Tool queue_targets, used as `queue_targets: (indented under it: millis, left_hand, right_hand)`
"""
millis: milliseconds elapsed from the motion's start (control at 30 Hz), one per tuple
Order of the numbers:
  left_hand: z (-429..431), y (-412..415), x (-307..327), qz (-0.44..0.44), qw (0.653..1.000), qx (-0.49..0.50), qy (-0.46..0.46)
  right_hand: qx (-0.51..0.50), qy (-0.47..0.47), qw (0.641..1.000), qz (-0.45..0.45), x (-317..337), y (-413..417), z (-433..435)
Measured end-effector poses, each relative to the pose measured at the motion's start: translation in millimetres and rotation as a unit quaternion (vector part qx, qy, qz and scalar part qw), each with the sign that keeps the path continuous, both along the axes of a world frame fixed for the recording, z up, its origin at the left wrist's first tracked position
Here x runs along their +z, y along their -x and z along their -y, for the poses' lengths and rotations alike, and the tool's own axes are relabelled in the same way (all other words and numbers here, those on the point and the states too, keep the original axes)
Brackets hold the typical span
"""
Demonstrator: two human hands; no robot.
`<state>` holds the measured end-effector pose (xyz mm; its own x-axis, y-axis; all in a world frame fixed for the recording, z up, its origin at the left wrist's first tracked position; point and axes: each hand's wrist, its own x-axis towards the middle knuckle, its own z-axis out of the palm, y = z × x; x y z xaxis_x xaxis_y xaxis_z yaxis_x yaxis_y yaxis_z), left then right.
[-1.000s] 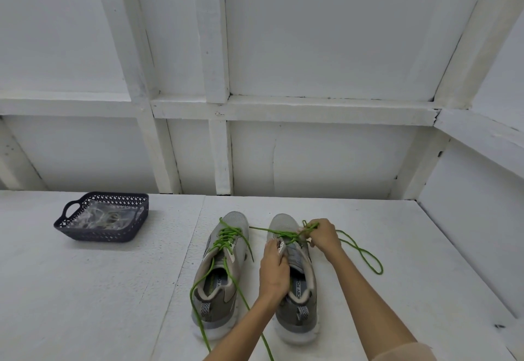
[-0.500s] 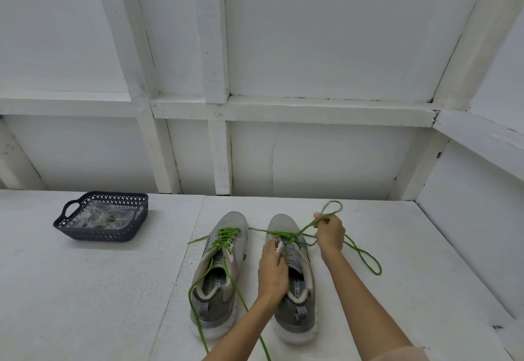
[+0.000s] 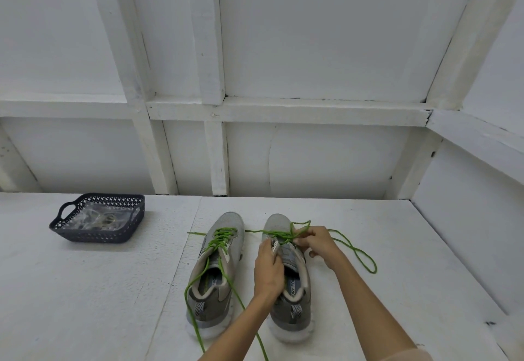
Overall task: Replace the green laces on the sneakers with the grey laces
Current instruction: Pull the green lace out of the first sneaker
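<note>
Two grey sneakers stand side by side, toes away from me. The left sneaker (image 3: 219, 264) is laced in green, its lace ends trailing toward me. On the right sneaker (image 3: 295, 298) my left hand (image 3: 268, 270) grips the tongue. My right hand (image 3: 317, 243) pinches the loosened green lace (image 3: 360, 253) at the eyelets, and a long loop of it lies on the surface to the right. In the dark basket (image 3: 99, 235) at the left lies a clear bag holding what look like the grey laces (image 3: 99, 218).
The work surface is a white board (image 3: 85, 289) with a seam running beside the left sneaker. White panelled walls (image 3: 312, 162) close the back and the right side.
My right hand pulled the green lace up and away from the shoe, then came back down to the eyelets. The lace loop on the right lies longer. My left hand stayed on the tongue.
</note>
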<state>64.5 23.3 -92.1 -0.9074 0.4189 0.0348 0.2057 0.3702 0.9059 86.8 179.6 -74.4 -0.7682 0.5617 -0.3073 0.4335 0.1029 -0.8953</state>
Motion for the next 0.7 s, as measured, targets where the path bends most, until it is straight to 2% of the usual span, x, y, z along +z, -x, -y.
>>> queue_targets:
  millis: [133,233,300,367,433,567,700]
  left_hand:
    - [0,-1,1,0.002,1.0,0.001,-0.008]
    - [1,-1,0,0.001,1.0,-0.003,-0.009]
    - [1,-1,1,0.006,1.0,-0.003,-0.005]
    - [1,-1,1,0.008,1.0,-0.005,-0.006]
    - [1,0,1,0.008,1.0,-0.006,-0.005]
    - [1,1,-2,0.004,1.0,-0.009,0.0]
    - [1,1,-3,0.004,1.0,-0.011,-0.007]
  right_hand:
    - [-0.008,-0.016,0.999,-0.037,-2,3,4]
    - [0.003,-0.058,0.998,-0.017,-2,8,5]
    - [-0.038,-0.027,0.998,-0.041,-3,11,6]
    - [-0.122,0.019,0.987,-0.1,-4,12,5]
    - [-0.15,0.047,0.981,-0.112,-4,12,5]
    - [-0.041,-0.002,0.999,-0.021,-8,8,11]
    - [-0.026,-0.049,0.998,-0.027,-10,8,9]
